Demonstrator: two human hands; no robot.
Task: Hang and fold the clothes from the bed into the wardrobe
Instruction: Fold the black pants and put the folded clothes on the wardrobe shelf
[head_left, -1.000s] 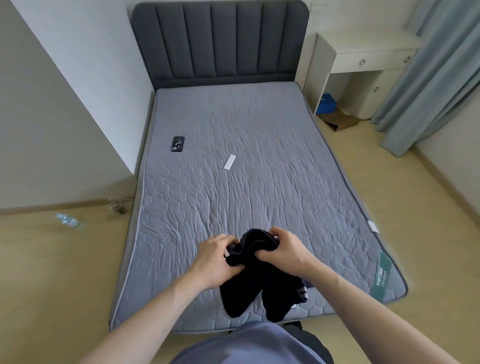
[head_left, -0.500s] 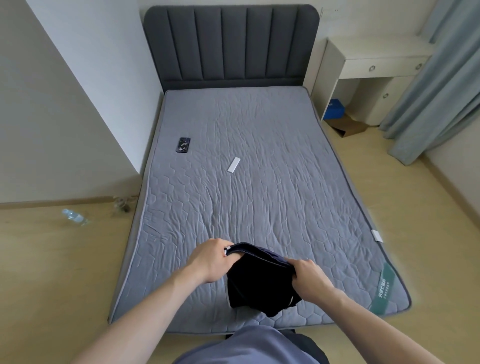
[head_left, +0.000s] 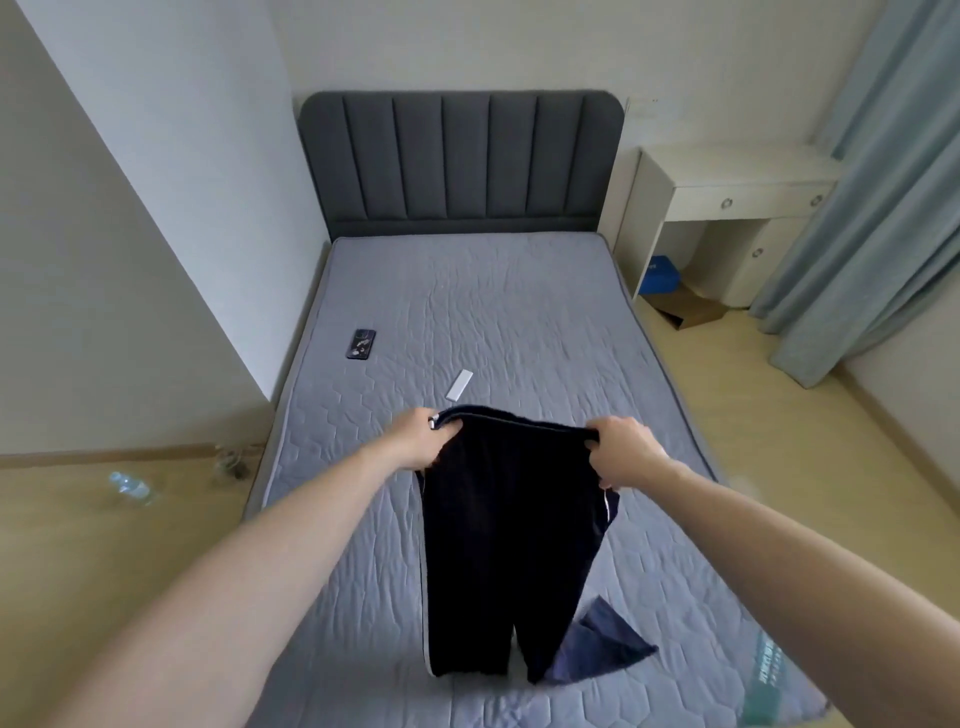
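Right now I have both hands on the waistband of the dark trousers (head_left: 506, 540), holding them up over the foot end of the bed (head_left: 519, 322). My left hand (head_left: 420, 439) has its fingers curled round the left end of the waistband, and my right hand (head_left: 621, 452) is closed round the right end, so the band is stretched nearly level between them.

What worries me is the lower part. The legs hang down to the mattress, and a lighter blue piece of cloth (head_left: 597, 649) shows just beside the right leg end; I cannot tell whether it is part of the trousers turned out or a separate garment underneath. If it is separate and catches, lifting away could drag it off the edge. The grip is at the two ends only, so a slack middle could sag and spoil a clean fold. A phone (head_left: 362, 344) and a small white strip (head_left: 460, 385) lie further up the bed, well apart from the cloth, but laying the trousers out flat towards the headboard could cover the strip.

The trousers look soft and limp, very dark navy or black, with a thin white stripe down each outer seam.
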